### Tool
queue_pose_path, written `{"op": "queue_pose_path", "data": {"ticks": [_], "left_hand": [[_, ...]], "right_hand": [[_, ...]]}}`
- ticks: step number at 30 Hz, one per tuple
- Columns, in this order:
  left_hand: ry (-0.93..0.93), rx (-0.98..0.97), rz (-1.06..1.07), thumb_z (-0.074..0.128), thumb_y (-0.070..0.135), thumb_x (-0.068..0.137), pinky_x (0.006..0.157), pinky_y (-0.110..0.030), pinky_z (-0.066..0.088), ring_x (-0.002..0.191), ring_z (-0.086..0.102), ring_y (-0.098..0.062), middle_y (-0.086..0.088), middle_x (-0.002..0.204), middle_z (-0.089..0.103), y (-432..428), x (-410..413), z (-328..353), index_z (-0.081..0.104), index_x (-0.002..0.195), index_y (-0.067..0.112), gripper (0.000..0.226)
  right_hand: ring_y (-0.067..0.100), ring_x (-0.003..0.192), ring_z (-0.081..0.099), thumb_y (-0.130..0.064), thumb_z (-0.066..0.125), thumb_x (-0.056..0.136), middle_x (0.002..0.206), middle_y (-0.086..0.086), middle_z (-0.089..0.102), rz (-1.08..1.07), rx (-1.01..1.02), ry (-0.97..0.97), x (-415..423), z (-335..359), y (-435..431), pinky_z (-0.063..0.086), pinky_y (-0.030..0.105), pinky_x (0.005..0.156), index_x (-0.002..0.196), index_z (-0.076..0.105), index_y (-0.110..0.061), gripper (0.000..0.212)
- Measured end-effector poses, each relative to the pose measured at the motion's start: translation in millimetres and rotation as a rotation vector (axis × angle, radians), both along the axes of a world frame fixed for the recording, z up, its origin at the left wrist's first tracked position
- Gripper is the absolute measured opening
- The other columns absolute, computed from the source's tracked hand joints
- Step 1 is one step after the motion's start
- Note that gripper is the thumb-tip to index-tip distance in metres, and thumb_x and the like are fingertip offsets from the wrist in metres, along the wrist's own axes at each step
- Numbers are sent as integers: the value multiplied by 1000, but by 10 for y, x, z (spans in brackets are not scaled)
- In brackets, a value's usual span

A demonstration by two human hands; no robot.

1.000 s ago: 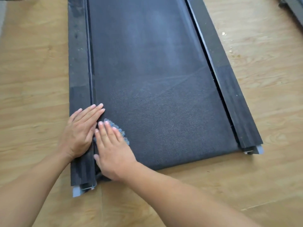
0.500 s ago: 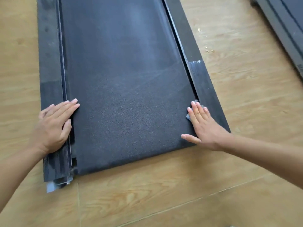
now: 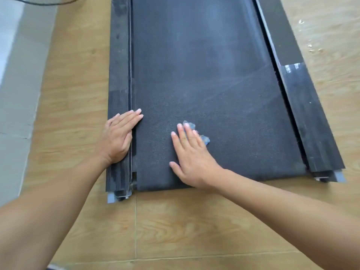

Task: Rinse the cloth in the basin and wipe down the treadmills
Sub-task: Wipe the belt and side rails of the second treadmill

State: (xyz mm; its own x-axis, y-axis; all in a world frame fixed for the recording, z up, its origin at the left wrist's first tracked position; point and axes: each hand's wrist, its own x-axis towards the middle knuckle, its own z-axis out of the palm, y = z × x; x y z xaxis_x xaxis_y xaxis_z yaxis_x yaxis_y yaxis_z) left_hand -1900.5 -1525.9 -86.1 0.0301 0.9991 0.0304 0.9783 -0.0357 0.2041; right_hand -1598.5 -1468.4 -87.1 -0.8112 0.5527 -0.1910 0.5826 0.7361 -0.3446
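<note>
The treadmill [image 3: 194,36] lies flat on a wooden floor [image 3: 175,221]. Its belt [image 3: 224,98] is a long dark sheet, rough and grainy like sandpaper, with faint pale smears. A smooth black rail runs down each side. The left rail [image 3: 118,65] has thin lines along it, and the right rail [image 3: 307,123] has a shiny patch partway up. A small grey cap [image 3: 111,197] closes the near end of the left rail.

The left grip [image 3: 116,139] is a bare hand, wide open and flat, with straight fingers. It rests on the left rail with its fingertips just over the belt's edge, holding nothing. The right grip [image 3: 192,158] is flat and open too, thumb spread out. It presses the cloth [image 3: 205,139] down on the belt. The cloth is small, pale blue and bumpy, and it peeks out beside the fingers, near the belt's close end.

From the cloth the belt runs open to the right rail, and far ahead too
</note>
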Motion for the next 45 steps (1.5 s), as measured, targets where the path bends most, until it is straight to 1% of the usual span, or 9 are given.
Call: {"op": "queue_pose_path", "data": {"ticks": [5,10,17,25,29,35,39,42,45], "left_hand": [[7,-7,5,37,11,100,127,-52,28,158,35,-15,7,171,38,-84,-65,6,45,161,23,63],[-6,-12,8,35,11,101,129,-51,25,159,33,-16,9,171,36,-88,-79,-22,44,162,23,63],[-22,32,-21,35,15,101,126,-51,28,155,40,-22,3,168,41,-23,-59,-73,49,159,18,59],[-39,44,-23,37,15,102,127,-50,29,156,38,-16,6,168,42,-1,-35,-65,50,158,22,59],[-25,26,-10,40,13,98,127,-50,28,158,35,-13,8,169,40,-46,-48,-45,48,160,24,63],[4,8,4,38,12,99,125,-54,31,158,33,-11,9,171,38,-70,-69,-33,46,161,25,64],[2,5,7,38,9,99,126,-54,30,159,32,-10,11,171,36,-49,-62,-2,45,161,26,65],[13,-1,4,38,10,100,128,-53,28,160,30,-10,11,172,34,-97,-82,11,43,162,25,64],[0,-17,12,34,13,101,130,-53,24,161,26,-11,10,173,33,-123,-104,-16,40,164,24,65]], "right_hand": [[34,160,-6,-58,30,106,172,20,0,297,169,-43,-434,-74,-225,2,47,130,164,10,-2,83],[30,160,-3,-70,20,100,173,15,3,-61,179,-120,879,-58,290,14,47,129,164,14,-5,92],[23,155,-30,-87,3,90,169,16,-23,-382,74,-328,2381,147,372,-7,42,129,162,-12,-6,109],[21,151,-38,-75,13,93,168,12,-29,-437,-50,-155,1488,93,253,-12,44,125,165,-10,-15,96],[28,154,-31,-70,9,94,169,17,-25,-239,-32,-124,626,93,161,-10,46,127,165,-7,-11,94],[37,159,-3,-49,39,105,171,24,2,342,79,50,-749,-72,-538,3,49,129,164,15,-3,79],[37,158,17,-43,28,105,168,24,21,329,303,62,-632,-201,-432,15,45,129,158,34,0,68],[36,158,19,-38,21,107,168,22,21,292,288,38,-282,-224,-358,19,45,129,159,31,0,65],[35,159,12,-54,21,105,170,22,14,92,239,-34,473,-164,-251,19,47,128,161,24,0,78]]}}
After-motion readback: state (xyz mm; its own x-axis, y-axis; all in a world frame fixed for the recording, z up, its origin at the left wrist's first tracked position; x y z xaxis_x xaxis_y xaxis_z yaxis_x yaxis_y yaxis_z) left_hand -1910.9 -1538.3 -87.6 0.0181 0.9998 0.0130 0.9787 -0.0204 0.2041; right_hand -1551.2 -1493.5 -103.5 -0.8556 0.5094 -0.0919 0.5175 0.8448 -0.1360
